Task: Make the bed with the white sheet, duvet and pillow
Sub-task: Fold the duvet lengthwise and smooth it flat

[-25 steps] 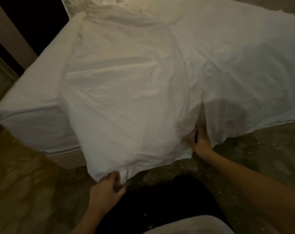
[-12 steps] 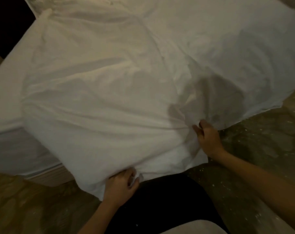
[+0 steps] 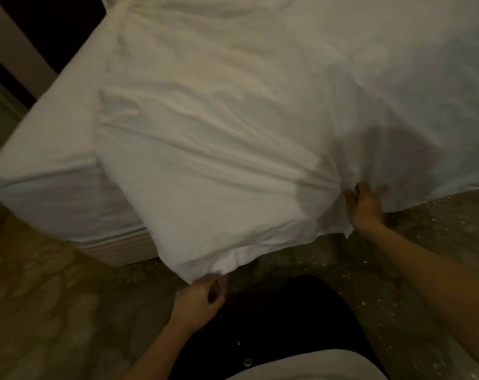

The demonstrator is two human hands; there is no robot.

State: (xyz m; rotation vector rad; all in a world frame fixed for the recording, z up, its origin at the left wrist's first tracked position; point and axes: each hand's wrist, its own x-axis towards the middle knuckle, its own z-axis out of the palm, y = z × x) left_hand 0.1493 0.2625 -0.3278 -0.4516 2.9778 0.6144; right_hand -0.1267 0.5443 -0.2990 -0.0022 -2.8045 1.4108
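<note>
The left hand [image 3: 197, 300] has its fingers curled tight on the near corner of the duvet [image 3: 219, 160], which hangs off the bed [image 3: 41, 160] just above the floor [image 3: 54, 311]. The right hand [image 3: 366, 207], further right along the near hem, is closed on a bunch of the same cloth. Creases fan from that grip to the left and far side, so the cloth looks taut between the two hands.

The duvet covers the middle and right of the bed, skewed, and leaves the left strip of the sheet [image 3: 76, 111] bare. In this dim light the thin right part could be a separate layer; I cannot tell.

The step in hand looks like squaring the duvet on the bed. The next move calls for both hands to carry the near edge leftward together, then lower it level with the foot of the bed, keeping it off the floor.
</note>
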